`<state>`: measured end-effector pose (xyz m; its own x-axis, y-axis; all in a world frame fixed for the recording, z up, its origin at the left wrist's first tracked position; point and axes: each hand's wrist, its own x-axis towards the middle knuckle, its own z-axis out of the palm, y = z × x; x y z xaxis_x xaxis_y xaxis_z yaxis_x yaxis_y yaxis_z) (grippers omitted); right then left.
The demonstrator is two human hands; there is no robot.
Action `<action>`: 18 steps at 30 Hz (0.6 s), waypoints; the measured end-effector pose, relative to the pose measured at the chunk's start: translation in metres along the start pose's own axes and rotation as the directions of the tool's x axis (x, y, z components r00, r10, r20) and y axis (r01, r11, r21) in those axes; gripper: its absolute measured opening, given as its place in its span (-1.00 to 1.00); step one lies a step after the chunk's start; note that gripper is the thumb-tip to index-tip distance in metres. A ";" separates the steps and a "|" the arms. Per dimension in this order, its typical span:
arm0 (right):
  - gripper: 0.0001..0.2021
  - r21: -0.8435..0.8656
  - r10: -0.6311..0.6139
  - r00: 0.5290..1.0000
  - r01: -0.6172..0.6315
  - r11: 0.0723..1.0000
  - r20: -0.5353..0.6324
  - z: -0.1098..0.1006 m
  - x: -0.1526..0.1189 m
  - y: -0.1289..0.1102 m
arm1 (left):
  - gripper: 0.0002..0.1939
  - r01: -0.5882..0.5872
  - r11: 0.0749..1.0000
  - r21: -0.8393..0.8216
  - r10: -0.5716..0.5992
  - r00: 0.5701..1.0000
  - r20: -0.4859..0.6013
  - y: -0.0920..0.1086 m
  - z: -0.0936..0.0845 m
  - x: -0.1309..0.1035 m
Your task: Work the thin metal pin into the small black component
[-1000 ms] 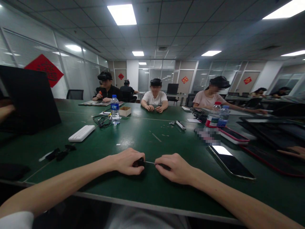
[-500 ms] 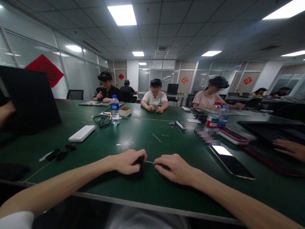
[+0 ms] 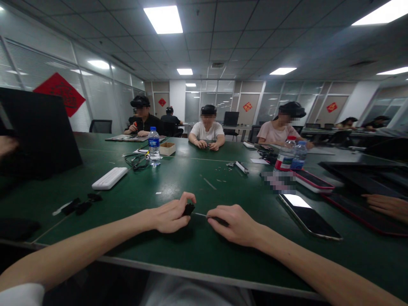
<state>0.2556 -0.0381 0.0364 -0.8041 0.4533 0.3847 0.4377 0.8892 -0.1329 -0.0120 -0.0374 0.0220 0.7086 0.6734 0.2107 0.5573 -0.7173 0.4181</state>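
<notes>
Over the near part of the green table, my left hand (image 3: pixel 170 216) pinches a small black block-like part (image 3: pixel 188 208) between thumb and fingers, its index finger arched above it. To its right, my right hand (image 3: pixel 236 223) is closed around the dark handle of a screwdriver (image 3: pixel 200 214). The tool's thin metal shaft points left at the black part. Whether its tip touches the part, I cannot tell. Most of the handle is hidden under my right fingers.
A phone (image 3: pixel 310 216) lies right of my right hand, with a red-rimmed phone (image 3: pixel 314 179) behind. Left are a white power bank (image 3: pixel 109 178) and several black pieces (image 3: pixel 76 205). A water bottle (image 3: pixel 154 146) stands further back. Co-workers sit around the table (image 3: pixel 178 178).
My left index finger has lifted and the black part has turned, so more of it shows. My right hand has barely moved. At the right, a co-worker's hand has shifted slightly downward.
</notes>
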 end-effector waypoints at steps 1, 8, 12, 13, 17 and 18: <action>-0.74 -0.003 -0.001 1.000 0.001 1.000 -0.007 0.000 0.000 0.000 | -0.62 0.001 1.000 0.004 -0.001 1.000 0.004 0.001 0.000 0.000; -0.76 -0.032 0.005 0.999 -0.007 0.999 -0.044 0.003 0.000 0.002 | -0.67 0.011 0.998 0.069 -0.015 0.999 0.049 0.005 -0.005 0.000; -0.76 -0.044 0.020 0.999 -0.022 0.999 -0.034 0.004 0.000 0.002 | -0.68 -0.023 0.998 0.052 0.021 0.999 0.037 0.002 -0.007 0.002; -0.76 -0.044 0.023 0.999 -0.024 0.999 -0.028 0.004 0.000 0.002 | -0.69 -0.033 0.998 0.044 0.032 0.999 0.029 0.002 -0.007 0.002; -0.76 -0.037 0.028 0.999 -0.029 0.999 -0.024 0.004 0.000 0.002 | -0.72 -0.054 0.998 0.024 0.053 0.999 0.012 0.000 -0.007 0.002; -0.76 -0.037 0.030 0.999 -0.031 0.999 -0.027 0.004 0.000 0.002 | -0.72 -0.058 0.998 0.020 0.057 0.998 0.012 0.000 -0.007 0.002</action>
<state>0.2545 -0.0360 0.0328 -0.7796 0.4778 0.4049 0.4768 0.8720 -0.1110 -0.0133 -0.0346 0.0289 0.7445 0.6290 0.2239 0.5239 -0.7583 0.3880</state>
